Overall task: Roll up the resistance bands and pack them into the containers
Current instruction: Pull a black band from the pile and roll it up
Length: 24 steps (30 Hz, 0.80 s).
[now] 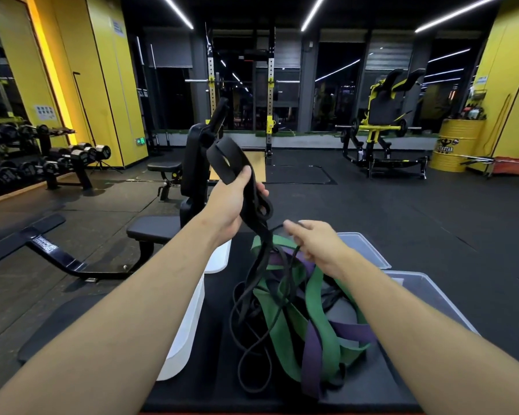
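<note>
My left hand [232, 202] grips a wide black resistance band [226, 158], raised above the black platform [210, 339]; the band's top is folded into a loop and its tail hangs down into the pile. My right hand [315, 242] pinches a thin black band [282, 283] just below and to the right. A tangled pile lies on the platform: green bands [318, 298], purple bands [310, 354] and thin black loops [249, 354]. Two clear plastic containers [432, 298] [363, 247] stand to the right of the pile.
White lids or trays [186, 319] lean at the platform's left edge. A black weight bench [153, 227] stands just beyond to the left. A dumbbell rack [27, 166] is far left, a squat rack [240, 94] ahead, a yellow drum [457, 145] at right.
</note>
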Motion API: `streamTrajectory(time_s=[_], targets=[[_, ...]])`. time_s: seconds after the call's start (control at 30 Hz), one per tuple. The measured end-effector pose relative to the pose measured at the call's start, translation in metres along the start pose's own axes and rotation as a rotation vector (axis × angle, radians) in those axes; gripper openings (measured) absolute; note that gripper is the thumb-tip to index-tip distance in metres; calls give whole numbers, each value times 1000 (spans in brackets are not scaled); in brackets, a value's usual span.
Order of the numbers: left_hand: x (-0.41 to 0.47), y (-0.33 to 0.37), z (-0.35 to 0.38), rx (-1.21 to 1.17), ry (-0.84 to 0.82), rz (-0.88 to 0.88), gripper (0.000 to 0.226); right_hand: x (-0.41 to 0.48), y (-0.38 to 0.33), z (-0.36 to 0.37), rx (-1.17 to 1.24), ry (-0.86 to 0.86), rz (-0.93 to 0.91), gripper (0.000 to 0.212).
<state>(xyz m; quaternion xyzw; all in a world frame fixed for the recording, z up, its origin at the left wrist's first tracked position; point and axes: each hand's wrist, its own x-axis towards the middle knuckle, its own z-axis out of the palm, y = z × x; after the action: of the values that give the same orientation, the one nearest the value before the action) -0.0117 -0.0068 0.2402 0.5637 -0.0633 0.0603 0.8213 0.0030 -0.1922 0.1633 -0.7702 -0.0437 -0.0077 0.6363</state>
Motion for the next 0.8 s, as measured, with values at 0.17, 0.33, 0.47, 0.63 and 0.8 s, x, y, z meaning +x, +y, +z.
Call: streamTrajectory(time_s=[0.17, 0.33, 0.47, 0.63, 0.8], targets=[[5, 4, -12, -131, 83, -57, 25, 15, 0, -22, 180, 291, 24, 33], [4, 8, -18, -111, 70, -48, 21, 22, 6, -29, 260, 408, 32, 32], [9, 15, -43, -83, 218, 5, 23, 23, 2, -52, 392, 569, 72, 31], [9, 19, -50, -154, 289, 42, 32, 17, 13, -63, 151, 536, 49, 33], [4, 20, -25, -235, 246, 7, 31, 11, 19, -32, -165, 253, 256, 48]])
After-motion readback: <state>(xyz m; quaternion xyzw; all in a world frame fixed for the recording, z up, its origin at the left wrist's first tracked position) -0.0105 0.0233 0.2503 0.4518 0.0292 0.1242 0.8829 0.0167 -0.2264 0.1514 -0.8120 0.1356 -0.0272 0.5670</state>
